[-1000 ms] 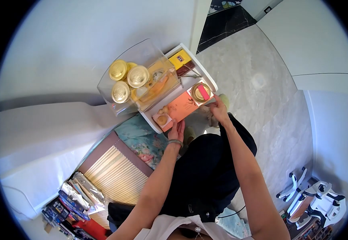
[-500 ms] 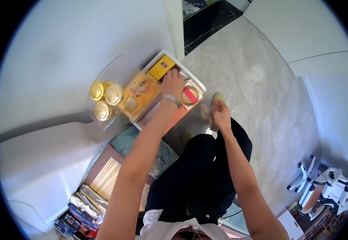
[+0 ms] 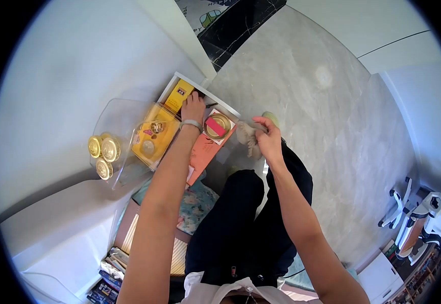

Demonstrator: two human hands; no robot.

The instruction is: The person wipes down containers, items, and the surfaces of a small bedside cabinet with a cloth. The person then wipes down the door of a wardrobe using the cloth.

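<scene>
My left hand [image 3: 193,107], with a band at the wrist, reaches into a pulled-out white drawer [image 3: 225,108]. Its fingers curl down beside a yellow box [image 3: 179,94]; the fingertips and whatever they grip are hidden. Close to this hand lie a round gold tin [image 3: 225,121] with a red label, an orange-red card [image 3: 200,156] and a clear box [image 3: 149,156] with a yellow bottom and small items inside. Over the floor, right of the drawer, my right hand [image 3: 269,143] is closed on a beige fringed cloth [image 3: 250,138] that hangs down.
Several gold-lidded containers [image 3: 110,149] stand on a clear tray [image 3: 116,109] at the left. Below the drawer is a floral cushion [image 3: 200,205]. My legs [image 3: 230,218] are beneath my arms. A white-framed chair [image 3: 423,228] is at the far right.
The view has shifted, so the drawer appears further left and lower. My left hand remains in the drawer by the yellow box. The beige cloth in my right hand shows more clearly.
</scene>
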